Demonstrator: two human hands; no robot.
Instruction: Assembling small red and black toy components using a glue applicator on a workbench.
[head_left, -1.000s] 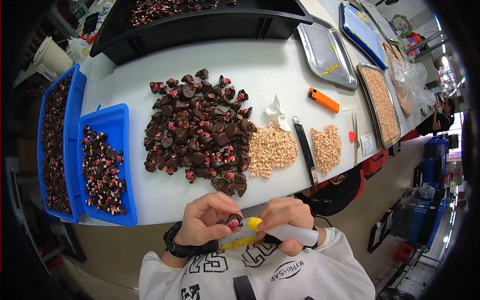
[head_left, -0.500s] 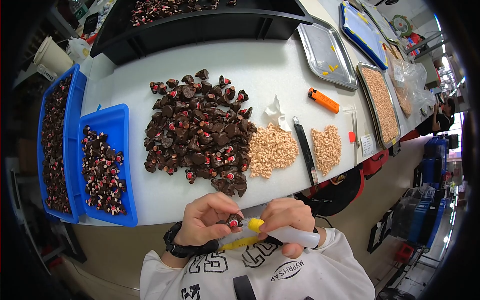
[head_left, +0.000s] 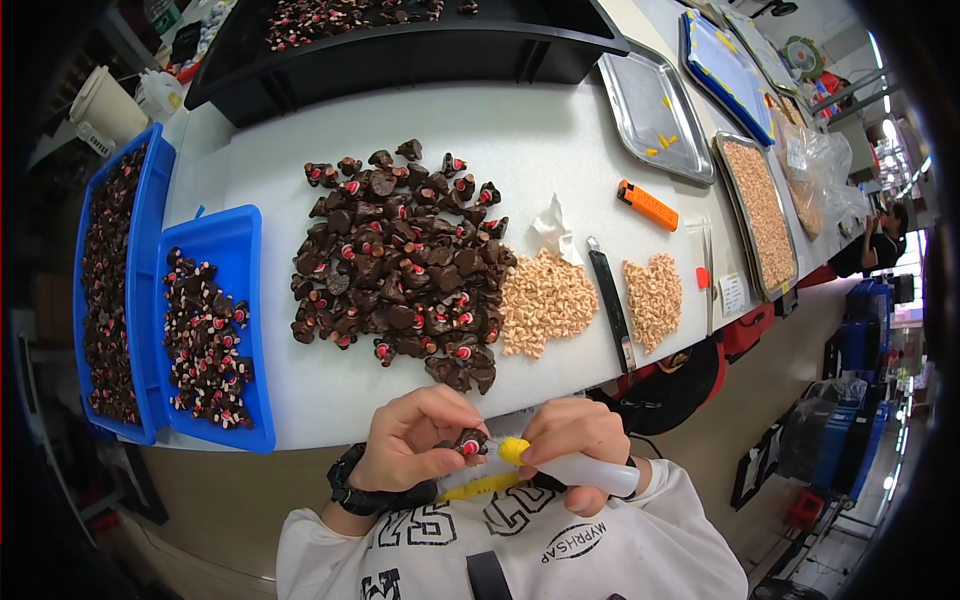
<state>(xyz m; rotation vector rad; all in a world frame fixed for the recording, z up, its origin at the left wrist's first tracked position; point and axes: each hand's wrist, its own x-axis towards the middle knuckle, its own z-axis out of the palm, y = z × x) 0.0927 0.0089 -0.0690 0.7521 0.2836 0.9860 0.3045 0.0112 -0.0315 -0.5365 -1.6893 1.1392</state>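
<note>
Between the thumb and fingers of my left hand (head_left: 415, 440) is a small dark brown figurine (head_left: 469, 442) with a red and white spot. My right hand (head_left: 578, 440) grips a white squeeze bottle (head_left: 590, 474) with a yellow cap and a thin tip. That tip points left and sits at or very close to the figurine; whether they touch I cannot tell. Just beyond my hands, a large pile of similar brown figurines (head_left: 400, 270) covers the white tabletop (head_left: 265, 130). Right of it lie a heap of small beige pieces (head_left: 548, 303) and a smaller beige heap (head_left: 653, 303).
At the left stand a blue tray (head_left: 255, 330) of figurines with beige parts and a fuller blue bin (head_left: 150, 230). A black crate (head_left: 420, 60) spans the back. A box cutter (head_left: 610, 300), orange lighter (head_left: 648, 205), tweezers (head_left: 710, 270) and metal tray (head_left: 690, 155) lie rightward.
The view has shifted very slightly. Both hands keep nearly the same pose, with the bottle tip still at the figurine.
</note>
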